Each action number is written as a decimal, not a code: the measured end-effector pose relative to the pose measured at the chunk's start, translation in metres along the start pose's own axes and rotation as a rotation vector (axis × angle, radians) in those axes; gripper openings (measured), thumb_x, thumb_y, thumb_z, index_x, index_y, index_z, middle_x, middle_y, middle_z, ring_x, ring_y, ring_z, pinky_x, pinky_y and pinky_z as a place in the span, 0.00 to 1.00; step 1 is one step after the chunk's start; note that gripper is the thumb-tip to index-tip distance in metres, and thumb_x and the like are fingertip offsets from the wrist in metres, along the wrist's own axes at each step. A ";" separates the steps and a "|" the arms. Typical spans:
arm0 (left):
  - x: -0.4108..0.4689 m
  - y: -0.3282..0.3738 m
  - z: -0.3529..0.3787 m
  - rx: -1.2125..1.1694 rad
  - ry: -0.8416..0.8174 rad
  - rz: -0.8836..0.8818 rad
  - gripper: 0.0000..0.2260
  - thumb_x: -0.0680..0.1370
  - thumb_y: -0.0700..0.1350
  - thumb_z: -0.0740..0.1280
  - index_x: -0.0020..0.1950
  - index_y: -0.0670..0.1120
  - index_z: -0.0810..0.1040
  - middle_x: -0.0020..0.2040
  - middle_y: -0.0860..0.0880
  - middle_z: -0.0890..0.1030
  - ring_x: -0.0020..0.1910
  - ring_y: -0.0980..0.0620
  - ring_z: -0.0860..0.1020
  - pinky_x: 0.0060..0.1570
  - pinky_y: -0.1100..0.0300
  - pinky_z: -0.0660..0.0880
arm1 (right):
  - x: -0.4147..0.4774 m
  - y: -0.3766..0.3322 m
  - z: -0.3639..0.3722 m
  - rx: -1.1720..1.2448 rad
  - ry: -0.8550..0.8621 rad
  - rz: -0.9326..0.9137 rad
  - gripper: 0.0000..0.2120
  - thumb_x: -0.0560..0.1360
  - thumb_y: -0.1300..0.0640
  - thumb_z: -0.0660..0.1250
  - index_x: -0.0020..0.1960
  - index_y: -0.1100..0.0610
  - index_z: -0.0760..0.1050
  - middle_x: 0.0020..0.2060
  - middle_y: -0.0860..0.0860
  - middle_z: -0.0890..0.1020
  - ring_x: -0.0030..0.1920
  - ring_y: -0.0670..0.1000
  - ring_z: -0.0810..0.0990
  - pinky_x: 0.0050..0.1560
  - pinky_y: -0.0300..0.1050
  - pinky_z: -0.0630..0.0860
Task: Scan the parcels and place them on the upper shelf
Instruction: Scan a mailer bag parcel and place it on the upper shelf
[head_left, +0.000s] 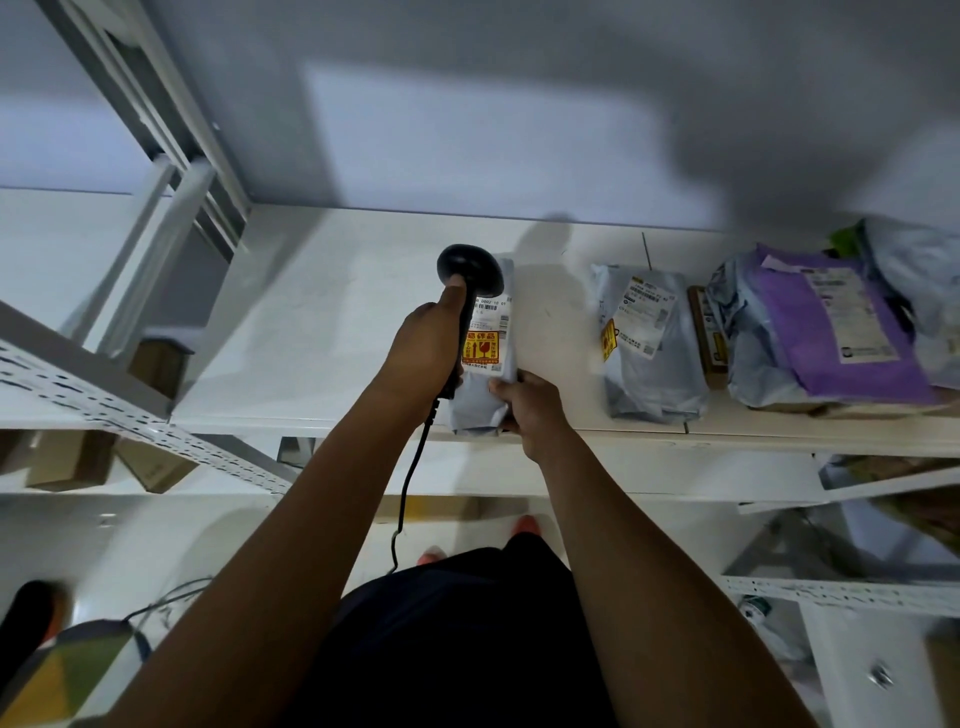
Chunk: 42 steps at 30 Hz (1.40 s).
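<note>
Head view: grey poly-bag parcel (478, 408) lies lengthwise on the upper shelf (322, 322), its near end at the front lip. Can't tell if its full weight is down.

- Right hand (532, 413) grips the parcel's near end, fingers (501, 387) curled round the right edge with the thumb on top.
- Left hand (421, 353) is wrapped round the handle of the black scanner (470, 267). Its head sits over the parcel's far end, facing down. The cable (410, 478) hangs below the parcel toward the floor.
- Handling, my read: soft bag, slim, probably light. The film looks slick and creased, so it'll sag if held by one end.
- The yellow-red sticker (480, 348) on the parcel's label looks like a fragile mark. Set it down, don't drop or toss it.
- Best hold is across the middle, or both long edges, on the contents rather than on loose film. Keep the label side up and unwrinkled for the scan.

Surroundings:
- The shelf is a smooth white board, so the bag will slide easily. There's bare board left of the parcel.
- Right of the parcel: another grey bag (654, 379), a small brown box (701, 338) and a purple mailer (831, 338), packed close together.
- Beyond the parcel there's a plain wall (467, 130). Far left of it is a perforated rack upright (104, 410).
- Lower shelves sit below it. The frame edges are motion-blurred.
</note>
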<state>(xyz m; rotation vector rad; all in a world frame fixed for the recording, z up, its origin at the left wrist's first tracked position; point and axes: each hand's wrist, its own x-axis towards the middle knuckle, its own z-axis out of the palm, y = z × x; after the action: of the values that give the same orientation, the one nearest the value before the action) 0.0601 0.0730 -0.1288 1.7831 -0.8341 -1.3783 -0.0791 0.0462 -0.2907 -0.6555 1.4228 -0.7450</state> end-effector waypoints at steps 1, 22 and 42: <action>0.000 0.000 0.000 -0.001 -0.002 0.002 0.28 0.83 0.64 0.54 0.52 0.40 0.77 0.35 0.45 0.73 0.32 0.45 0.72 0.41 0.51 0.73 | 0.000 0.000 0.000 0.003 0.002 -0.001 0.13 0.76 0.62 0.73 0.60 0.58 0.81 0.53 0.57 0.85 0.53 0.59 0.84 0.48 0.53 0.84; -0.005 -0.006 -0.003 -0.040 -0.015 0.040 0.27 0.84 0.64 0.54 0.45 0.43 0.78 0.33 0.48 0.74 0.31 0.47 0.72 0.38 0.54 0.71 | -0.005 0.002 -0.002 0.039 -0.025 -0.012 0.11 0.76 0.63 0.72 0.57 0.55 0.80 0.56 0.57 0.84 0.56 0.60 0.83 0.56 0.60 0.83; 0.075 -0.082 -0.017 -0.263 0.106 -0.034 0.04 0.77 0.41 0.73 0.49 0.42 0.81 0.36 0.44 0.78 0.38 0.45 0.76 0.36 0.56 0.74 | -0.021 0.010 0.005 0.284 0.025 0.001 0.12 0.77 0.66 0.71 0.59 0.55 0.80 0.57 0.55 0.84 0.55 0.57 0.83 0.52 0.55 0.82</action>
<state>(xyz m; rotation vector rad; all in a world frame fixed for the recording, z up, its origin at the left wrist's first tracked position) 0.0984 0.0570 -0.2331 1.6556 -0.5414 -1.3345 -0.0739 0.0686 -0.2849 -0.4264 1.3075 -0.9366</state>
